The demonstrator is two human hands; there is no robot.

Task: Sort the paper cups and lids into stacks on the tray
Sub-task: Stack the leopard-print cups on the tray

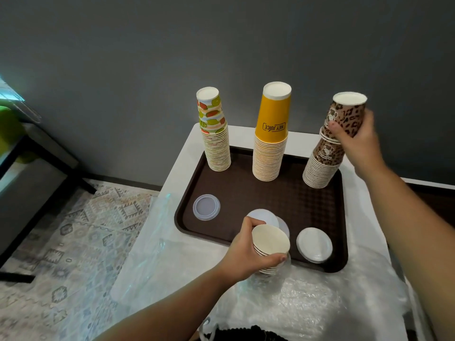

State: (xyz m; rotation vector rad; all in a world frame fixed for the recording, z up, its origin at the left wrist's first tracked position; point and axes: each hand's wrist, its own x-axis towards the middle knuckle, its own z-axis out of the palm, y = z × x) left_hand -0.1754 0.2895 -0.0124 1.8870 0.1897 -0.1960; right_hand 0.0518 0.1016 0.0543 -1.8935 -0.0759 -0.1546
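A brown tray (283, 200) carries three upside-down cup stacks at its back: fruit-print cups (216, 143) on the left, yellow cups (270, 148) in the middle, leopard-print cups (322, 166) on the right. My right hand (355, 137) grips a few leopard-print cups (344, 116), tilted, on top of the right stack. My left hand (248, 252) holds a small nested stack of cups (269, 246), mouth up, over the tray's front edge. On the tray lie a clear lid (206, 207), a white lid (314, 244) and lids (266, 216) partly hidden behind my left hand.
The tray sits on a white table (183, 168) against a grey wall. Crinkled clear plastic wrap (307, 299) covers the table's front. A patterned rug (73, 242) and dark furniture (37, 173) lie to the left on the floor.
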